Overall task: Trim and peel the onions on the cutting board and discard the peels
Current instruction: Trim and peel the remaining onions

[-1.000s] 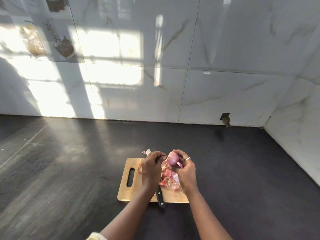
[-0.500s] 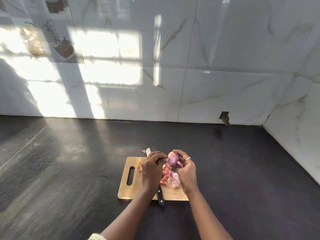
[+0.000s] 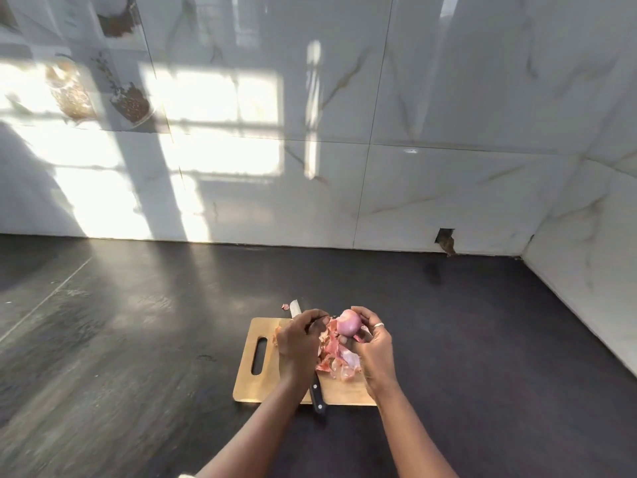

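My right hand (image 3: 374,343) grips a peeled pink onion (image 3: 348,322) just above the wooden cutting board (image 3: 255,388). A ring shows on one of its fingers. To the onion's left, my left hand (image 3: 298,339) has its fingers curled, and thumb and forefinger pinch what looks like a strip of peel beside the onion. A heap of pink onion peels (image 3: 339,358) lies on the board between and under the hands. A knife (image 3: 317,396) lies across the board beneath my left hand, black handle towards me and blade tip past the far edge.
The board sits on a dark countertop (image 3: 138,357). A small peel scrap (image 3: 285,307) lies on the counter by the blade tip. White marble-look tiled walls (image 3: 448,167) close the back and the right side.
My left hand's fingertips have drawn slightly left, away from the onion's top. The onion stays held in my right hand, and the view shifted a little.
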A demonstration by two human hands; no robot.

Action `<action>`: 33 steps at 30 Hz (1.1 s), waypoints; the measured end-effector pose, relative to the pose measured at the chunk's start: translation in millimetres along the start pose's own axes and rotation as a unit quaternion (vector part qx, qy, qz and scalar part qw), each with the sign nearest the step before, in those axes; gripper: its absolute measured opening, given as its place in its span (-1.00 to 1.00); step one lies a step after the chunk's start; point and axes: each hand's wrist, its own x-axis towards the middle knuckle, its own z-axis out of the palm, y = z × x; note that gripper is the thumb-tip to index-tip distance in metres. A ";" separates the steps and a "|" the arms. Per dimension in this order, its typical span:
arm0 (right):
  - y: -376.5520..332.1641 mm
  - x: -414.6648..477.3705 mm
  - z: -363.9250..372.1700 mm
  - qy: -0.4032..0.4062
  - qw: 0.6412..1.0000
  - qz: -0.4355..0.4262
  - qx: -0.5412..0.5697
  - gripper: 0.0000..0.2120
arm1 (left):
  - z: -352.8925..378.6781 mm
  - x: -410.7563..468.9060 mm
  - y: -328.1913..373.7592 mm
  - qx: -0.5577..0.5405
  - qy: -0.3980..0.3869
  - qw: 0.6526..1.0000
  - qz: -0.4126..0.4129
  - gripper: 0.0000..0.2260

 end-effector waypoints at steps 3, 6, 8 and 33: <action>-2.1 1.3 0.0 0.015 0.999 0.001 0.029 -0.49 | 0.4 1.3 -4.2 0.037 -0.014 0.999 0.004 -0.87; -1.5 3.3 0.0 0.022 0.998 0.009 0.057 -0.46 | 0.6 0.7 -4.8 0.053 -0.028 0.998 -0.001 -0.80; -0.8 4.1 -1.1 0.023 0.997 0.017 0.067 -0.45 | 1.0 0.3 -3.7 0.067 -0.045 0.997 0.006 -0.78; -7.0 -5.0 10.1 -0.021 0.999 -0.026 -0.029 -0.56 | 4.5 7.1 -18.5 -0.097 -0.209 0.973 -0.005 -0.56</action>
